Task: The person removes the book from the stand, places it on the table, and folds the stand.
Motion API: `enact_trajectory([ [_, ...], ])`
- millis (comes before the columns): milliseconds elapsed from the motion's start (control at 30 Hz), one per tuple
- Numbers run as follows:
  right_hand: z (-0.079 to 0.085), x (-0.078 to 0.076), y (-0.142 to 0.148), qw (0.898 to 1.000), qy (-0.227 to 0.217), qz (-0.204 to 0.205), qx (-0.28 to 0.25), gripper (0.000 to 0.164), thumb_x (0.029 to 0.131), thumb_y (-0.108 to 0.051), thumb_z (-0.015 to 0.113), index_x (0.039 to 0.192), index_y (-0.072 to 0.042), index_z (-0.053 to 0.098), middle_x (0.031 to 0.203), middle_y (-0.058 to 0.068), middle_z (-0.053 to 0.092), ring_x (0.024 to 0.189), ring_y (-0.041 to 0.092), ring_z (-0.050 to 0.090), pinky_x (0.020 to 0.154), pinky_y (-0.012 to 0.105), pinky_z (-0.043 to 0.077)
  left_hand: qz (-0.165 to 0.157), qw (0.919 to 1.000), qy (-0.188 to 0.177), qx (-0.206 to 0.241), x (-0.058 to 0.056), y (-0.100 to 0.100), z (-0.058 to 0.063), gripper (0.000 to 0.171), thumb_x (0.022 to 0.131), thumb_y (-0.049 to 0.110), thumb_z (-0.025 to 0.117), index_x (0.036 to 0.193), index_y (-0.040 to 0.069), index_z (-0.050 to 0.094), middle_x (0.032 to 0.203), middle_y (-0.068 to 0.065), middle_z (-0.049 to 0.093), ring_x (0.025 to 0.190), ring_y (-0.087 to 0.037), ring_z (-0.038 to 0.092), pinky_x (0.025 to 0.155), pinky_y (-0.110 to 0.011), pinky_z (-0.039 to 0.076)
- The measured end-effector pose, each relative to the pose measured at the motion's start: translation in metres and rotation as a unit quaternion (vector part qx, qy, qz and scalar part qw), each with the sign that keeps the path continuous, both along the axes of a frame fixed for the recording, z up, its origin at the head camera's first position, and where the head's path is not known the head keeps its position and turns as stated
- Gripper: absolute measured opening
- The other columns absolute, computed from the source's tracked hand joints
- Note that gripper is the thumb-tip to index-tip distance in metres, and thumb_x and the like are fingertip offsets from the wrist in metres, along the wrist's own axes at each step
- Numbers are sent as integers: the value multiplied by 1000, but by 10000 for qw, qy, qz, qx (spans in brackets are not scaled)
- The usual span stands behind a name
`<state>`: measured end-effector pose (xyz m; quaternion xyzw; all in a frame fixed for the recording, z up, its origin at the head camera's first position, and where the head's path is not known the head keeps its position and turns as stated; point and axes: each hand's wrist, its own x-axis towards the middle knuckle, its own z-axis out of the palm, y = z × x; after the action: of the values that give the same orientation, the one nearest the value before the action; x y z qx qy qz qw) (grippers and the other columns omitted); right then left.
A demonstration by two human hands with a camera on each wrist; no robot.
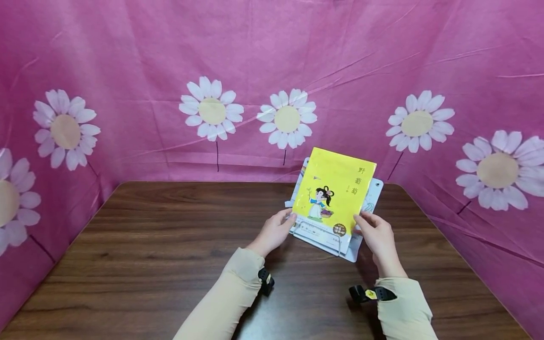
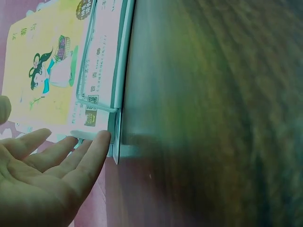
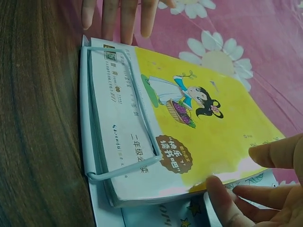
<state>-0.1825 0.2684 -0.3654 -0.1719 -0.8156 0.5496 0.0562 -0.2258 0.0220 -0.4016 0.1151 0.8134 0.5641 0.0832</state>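
Note:
A yellow book (image 1: 335,184) with a cartoon girl on its cover leans on a pale blue book stand (image 1: 371,200). A wire holder (image 1: 316,242) crosses the book's lower front; the right wrist view shows this wire bar (image 3: 147,104) close up. At the left edge is my left hand (image 1: 274,231), thumb near the cover; its fingers (image 2: 90,161) are extended by the lower corner. My right hand (image 1: 379,241) is at the right edge, with the thumb (image 3: 274,153) at the cover and loosely bent fingers (image 3: 222,203) beside the side edge.
The stand is on a brown wood-grain table (image 1: 161,255), towards its far right. Behind and on both sides hangs a pink cloth (image 1: 140,56) printed with white daisies. Each wrist wears a black strap with a camera (image 1: 359,293).

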Motion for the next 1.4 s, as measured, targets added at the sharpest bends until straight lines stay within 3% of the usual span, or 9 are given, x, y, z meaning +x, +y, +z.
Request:
enact_trajectory([
  [167, -1, -1, 0, 9992, -130, 381, -88, 64, 102, -31, 53, 150, 6, 34, 150, 26, 41, 124, 26, 50, 83, 12, 51, -3, 9998, -92, 182, -1, 2, 0, 51, 106, 32, 44, 144, 0, 47, 142, -19, 55, 133, -33, 51, 109, -47, 43],
  [367, -5, -5, 1, 9981, 33, 493, -370, 66, 101, -22, 55, 152, 7, 26, 146, 28, 42, 101, 6, 54, 81, 11, 52, 23, 9991, -221, 369, -3, 3, -1, 48, 106, 28, 42, 145, 0, 47, 143, -19, 54, 136, -31, 48, 113, -48, 39],
  [500, -7, -6, -2, 9986, 237, 340, -333, 65, 98, -14, 57, 151, 10, 27, 139, 29, 45, 103, 12, 52, 76, 7, 48, 95, 9971, -263, 703, -4, 3, -3, 46, 107, 25, 41, 143, -2, 48, 140, -19, 57, 134, -30, 48, 115, -47, 35],
  [667, -7, -5, -4, 9990, 209, 325, -240, 61, 99, -12, 55, 152, 5, 31, 143, 27, 45, 113, 19, 46, 76, 4, 43, 167, 9948, -239, 974, -4, 3, -4, 44, 106, 23, 42, 141, -4, 50, 136, -19, 60, 130, -29, 50, 115, -47, 35],
  [967, -7, -6, -8, 9979, 366, 217, -480, 56, 100, -12, 55, 150, 5, 35, 143, 26, 45, 104, 8, 46, 78, 5, 44, 292, 9932, -258, 1094, -5, 5, -5, 45, 106, 23, 43, 142, -2, 49, 140, -19, 57, 135, -29, 48, 115, -46, 36],
  [1400, -5, -6, -13, 9949, 601, 162, -792, 58, 100, -18, 57, 152, -3, 36, 149, 23, 42, 113, 10, 43, 91, 16, 38, 297, 9928, -19, 1157, -4, 3, -5, 46, 104, 21, 48, 144, -2, 47, 141, -22, 54, 126, -30, 54, 108, -47, 42],
])
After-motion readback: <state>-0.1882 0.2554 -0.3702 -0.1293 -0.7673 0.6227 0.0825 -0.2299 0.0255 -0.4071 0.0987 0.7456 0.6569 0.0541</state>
